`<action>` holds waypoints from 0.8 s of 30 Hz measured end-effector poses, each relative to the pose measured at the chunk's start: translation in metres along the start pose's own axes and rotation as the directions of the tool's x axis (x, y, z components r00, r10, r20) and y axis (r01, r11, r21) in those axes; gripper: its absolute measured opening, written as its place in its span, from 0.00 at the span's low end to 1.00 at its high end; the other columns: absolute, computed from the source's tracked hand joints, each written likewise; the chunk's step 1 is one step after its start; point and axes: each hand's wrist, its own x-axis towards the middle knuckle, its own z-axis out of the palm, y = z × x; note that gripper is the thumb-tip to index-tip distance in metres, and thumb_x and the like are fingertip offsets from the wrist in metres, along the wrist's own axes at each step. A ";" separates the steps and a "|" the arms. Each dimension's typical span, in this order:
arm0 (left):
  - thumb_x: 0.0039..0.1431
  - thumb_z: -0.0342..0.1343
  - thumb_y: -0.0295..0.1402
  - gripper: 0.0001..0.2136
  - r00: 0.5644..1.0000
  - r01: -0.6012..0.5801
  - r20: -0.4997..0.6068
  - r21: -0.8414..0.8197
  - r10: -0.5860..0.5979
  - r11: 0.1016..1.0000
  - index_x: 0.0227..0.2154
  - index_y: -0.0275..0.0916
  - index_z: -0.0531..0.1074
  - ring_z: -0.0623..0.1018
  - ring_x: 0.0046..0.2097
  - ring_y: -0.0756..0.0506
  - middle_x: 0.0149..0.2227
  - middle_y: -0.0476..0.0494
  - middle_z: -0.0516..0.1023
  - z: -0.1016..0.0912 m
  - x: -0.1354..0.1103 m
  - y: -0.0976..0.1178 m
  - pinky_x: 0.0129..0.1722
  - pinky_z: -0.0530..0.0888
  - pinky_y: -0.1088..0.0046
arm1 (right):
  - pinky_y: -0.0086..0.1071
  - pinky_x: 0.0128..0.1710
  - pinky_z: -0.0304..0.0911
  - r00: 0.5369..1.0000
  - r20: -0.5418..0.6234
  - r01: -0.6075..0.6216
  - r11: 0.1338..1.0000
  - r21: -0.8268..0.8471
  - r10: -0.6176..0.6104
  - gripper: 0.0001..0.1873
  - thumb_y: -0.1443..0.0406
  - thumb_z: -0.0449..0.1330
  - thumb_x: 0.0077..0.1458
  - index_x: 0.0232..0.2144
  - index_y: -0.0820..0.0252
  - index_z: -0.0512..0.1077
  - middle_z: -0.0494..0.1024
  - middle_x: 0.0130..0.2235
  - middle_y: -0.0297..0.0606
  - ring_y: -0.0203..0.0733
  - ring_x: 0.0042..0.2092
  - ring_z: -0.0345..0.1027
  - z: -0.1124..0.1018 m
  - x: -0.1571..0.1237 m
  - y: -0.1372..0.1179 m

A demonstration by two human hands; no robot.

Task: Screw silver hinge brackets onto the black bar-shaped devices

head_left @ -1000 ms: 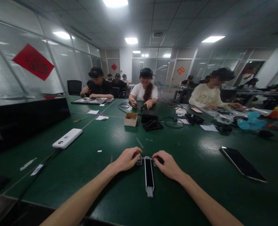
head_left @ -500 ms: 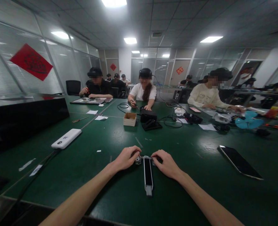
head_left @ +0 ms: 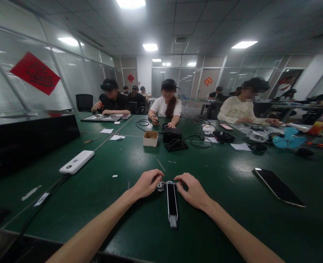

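Left hand (head_left: 147, 184) and right hand (head_left: 192, 188), fingers (head_left: 156, 172) half-curled (any grip, I can't tell), flank the white-edged strip (head_left: 172, 200) at its far end.

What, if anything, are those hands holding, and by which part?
The left hand is at the small metal part beside the far end of the device; the right hand is at that end's other side. Whether either grips anything cannot be told.

Office, glass partitions (head_left: 76, 78), ceiling lights (head_left: 244, 45), green worktable (head_left: 213, 175)
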 end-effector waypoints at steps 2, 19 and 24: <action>0.63 0.45 0.30 0.08 1.000 -0.006 -0.023 0.019 0.006 1.000 0.39 0.37 0.69 0.75 0.35 0.48 0.33 0.47 0.75 0.001 0.000 -0.001 0.37 0.69 0.74 | 0.35 0.39 0.62 0.999 0.001 0.037 0.999 -0.014 -0.037 0.11 0.65 0.51 0.59 0.41 0.60 0.71 0.72 0.36 0.40 0.41 0.38 0.65 -0.001 -0.002 -0.008; 0.64 0.45 0.31 0.09 1.000 -0.004 -0.013 0.115 0.005 0.993 0.39 0.37 0.70 0.75 0.37 0.47 0.36 0.45 0.76 0.001 0.001 -0.014 0.38 0.70 0.72 | 0.33 0.38 0.61 0.928 0.142 -0.290 0.908 -0.302 0.343 0.12 0.60 0.54 0.55 0.41 0.53 0.71 0.64 0.44 0.37 0.40 0.39 0.67 -0.036 0.008 0.047; 0.63 0.46 0.30 0.08 1.000 -0.008 0.008 0.131 0.007 0.991 0.39 0.37 0.69 0.75 0.37 0.47 0.36 0.45 0.76 0.003 0.002 -0.018 0.38 0.70 0.72 | 0.35 0.42 0.61 0.814 -0.131 -0.550 0.678 -0.488 0.566 0.14 0.67 0.49 0.57 0.45 0.55 0.68 0.62 0.46 0.43 0.44 0.44 0.67 -0.081 0.007 0.153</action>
